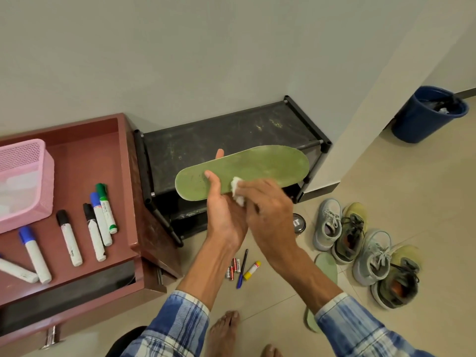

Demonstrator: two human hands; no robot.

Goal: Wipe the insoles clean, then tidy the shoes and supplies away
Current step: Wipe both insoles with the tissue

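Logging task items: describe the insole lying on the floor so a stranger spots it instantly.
Find the four grey and olive sneakers on the beige floor tiles at right. Just left of them lies the pale green foam insole, partly hidden under the right forearm. Unlike the darker green insole gripped by the left hand, nothing holds it.

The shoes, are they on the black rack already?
No, the shoes stand on the floor to the right of the black rack.
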